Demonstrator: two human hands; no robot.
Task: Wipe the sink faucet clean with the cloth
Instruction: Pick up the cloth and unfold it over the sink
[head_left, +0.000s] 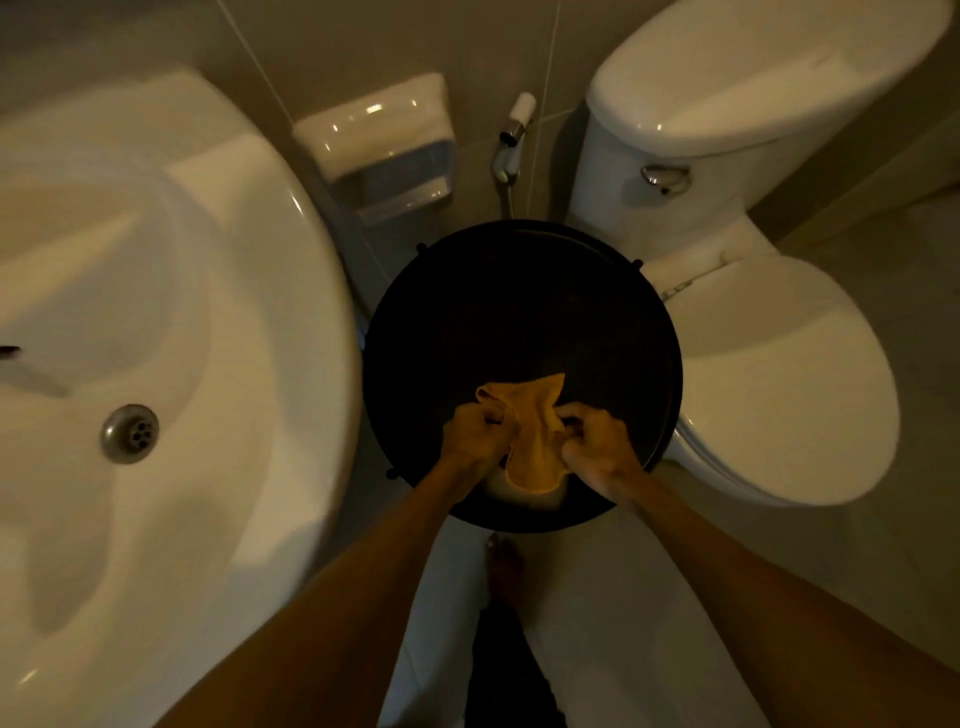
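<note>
Both hands work over the black bucket, which stands on the floor between the white sink and the toilet. Left hand and right hand are each clenched on the yellow cloth, bunched between them above the bucket's near side. Sink drain is left of the bucket. Faucet itself cannot be made out clearly.

The cloth is showing orange-yellow, plain, against the black bucket. The sink and toilet are gleaming white, the drain is shining metallic grey, and the wall tiles are looking beige.
</note>
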